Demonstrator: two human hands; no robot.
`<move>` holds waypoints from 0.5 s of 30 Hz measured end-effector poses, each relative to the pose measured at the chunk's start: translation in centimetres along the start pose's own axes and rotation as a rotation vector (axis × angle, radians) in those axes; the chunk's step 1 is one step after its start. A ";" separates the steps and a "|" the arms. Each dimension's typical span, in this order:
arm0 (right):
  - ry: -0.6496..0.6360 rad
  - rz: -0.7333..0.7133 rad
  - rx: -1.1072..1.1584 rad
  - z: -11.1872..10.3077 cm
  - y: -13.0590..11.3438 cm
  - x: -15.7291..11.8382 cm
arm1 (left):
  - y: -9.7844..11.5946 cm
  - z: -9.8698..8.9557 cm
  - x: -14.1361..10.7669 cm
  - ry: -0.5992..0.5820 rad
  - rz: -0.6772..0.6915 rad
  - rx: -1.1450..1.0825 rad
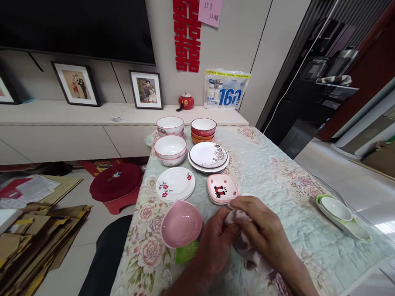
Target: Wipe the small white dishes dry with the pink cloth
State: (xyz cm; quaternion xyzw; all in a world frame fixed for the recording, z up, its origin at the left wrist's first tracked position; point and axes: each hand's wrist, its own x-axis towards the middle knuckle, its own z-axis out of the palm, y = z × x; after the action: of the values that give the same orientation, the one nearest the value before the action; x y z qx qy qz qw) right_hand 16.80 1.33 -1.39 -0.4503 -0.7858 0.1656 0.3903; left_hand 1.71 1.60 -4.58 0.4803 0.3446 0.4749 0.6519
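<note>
A light cloth with dark patches (250,250) is bunched between my two hands above the table. My left hand (218,238) pinches its near-left side, fingers closed. Wrapped over the top and right of it is my right hand (262,225), also closed. Whether the cloth covers something else cannot be made out; a bit of white rim shows just behind my right fingers. Left of my left hand sit a pink drop-shaped bowl (181,223) and a green leaf-shaped piece (186,252). A square pink cat dish (222,188) lies just beyond my hands.
Flowered plates (176,183), a stack of larger plates (207,156), white bowls (170,149) and red and orange bowls (203,128) stand farther back on the flowered tablecloth (280,204). Green and white dishes (338,211) lie at right. A red stool (117,181) stands left.
</note>
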 end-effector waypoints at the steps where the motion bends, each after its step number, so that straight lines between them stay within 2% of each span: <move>1: -0.019 -0.035 -0.046 0.4 -0.5 0.1 | 0.0 0.1 0.0 0.019 0.018 -0.005; 3: -0.034 -0.084 -0.105 0.9 -1.2 0.1 | 0.1 0.3 0.0 0.049 0.044 -0.027; 6: 0.026 -0.100 -0.085 0.9 -0.7 0.0 | 0.0 0.3 -0.1 0.058 0.040 -0.075; 11: 0.139 0.061 0.102 0.1 1.6 0.1 | -1.0 0.0 0.0 0.086 -0.045 -0.166; 13: 0.178 0.127 0.126 0.1 1.9 0.1 | -1.4 0.0 0.2 0.089 -0.052 -0.224; 15: 0.199 0.133 0.086 0.4 1.5 0.0 | -1.6 0.1 0.3 0.090 -0.051 -0.265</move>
State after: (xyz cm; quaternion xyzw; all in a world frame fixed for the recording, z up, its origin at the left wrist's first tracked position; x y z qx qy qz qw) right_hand 17.36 2.16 -2.51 -0.4984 -0.7039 0.1791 0.4733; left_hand 2.32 1.69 -6.08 0.3593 0.3197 0.5205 0.7055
